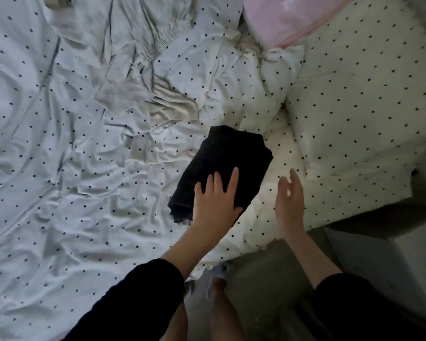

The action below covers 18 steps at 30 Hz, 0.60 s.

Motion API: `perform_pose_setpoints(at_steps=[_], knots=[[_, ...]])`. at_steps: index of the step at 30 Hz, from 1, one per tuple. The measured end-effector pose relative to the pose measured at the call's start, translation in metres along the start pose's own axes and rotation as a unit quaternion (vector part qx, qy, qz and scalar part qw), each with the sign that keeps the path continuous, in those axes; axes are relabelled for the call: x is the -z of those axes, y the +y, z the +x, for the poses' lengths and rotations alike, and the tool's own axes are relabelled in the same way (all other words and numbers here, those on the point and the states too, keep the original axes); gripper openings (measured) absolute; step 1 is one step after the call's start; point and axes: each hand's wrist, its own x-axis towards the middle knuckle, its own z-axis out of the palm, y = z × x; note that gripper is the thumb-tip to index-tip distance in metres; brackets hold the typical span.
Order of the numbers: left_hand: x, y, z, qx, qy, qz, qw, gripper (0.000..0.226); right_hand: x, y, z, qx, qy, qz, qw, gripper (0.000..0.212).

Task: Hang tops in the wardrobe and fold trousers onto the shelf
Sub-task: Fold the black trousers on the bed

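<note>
Dotted bedsheet (59,168), folded trousers (229,153) under left fingers (217,183)

Folded trousers (223,166) lie on the bed (59,168), left of the pillow (359,107).

Place: a bedroom in a home
Bed: rumpled white sheet (59,168) with small dark dots — it fills most of the view
Bedding: matching dotted pillow (354,107), a pink cushion (288,18) beside it
Floor: grey strip (268,279) at the bed's edge
</note>
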Motion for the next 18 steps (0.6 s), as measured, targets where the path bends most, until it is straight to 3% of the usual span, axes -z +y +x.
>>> perform_pose_setpoints(at_steps=[2,4,7,10,18], knots=[[-0.014,0.015,0.001,0.006,-0.050,0.000,0.999,0.084,0.000,-0.011,0.006,0.214,-0.018,-0.181,0.960,0.048],[-0.027,0.021,0.002,0.013,-0.075,-0.001,0.997,0.081,-0.007,-0.014,0.017,0.350,-0.087,-0.329,0.873,0.049],[-0.046,0.012,-0.001,0.048,-0.094,-0.014,0.994,0.085,-0.020,-0.003,0.035,0.358,-0.177,-0.462,0.792,0.058],[-0.060,-0.013,0.005,0.093,-0.107,-0.021,0.990,0.092,-0.036,0.015,0.052,0.386,-0.182,-0.540,0.726,0.055],[-0.111,-0.031,0.037,0.128,-0.106,-0.031,0.986,0.092,-0.080,0.053,0.095,0.410,-0.168,-0.590,0.675,0.054]])
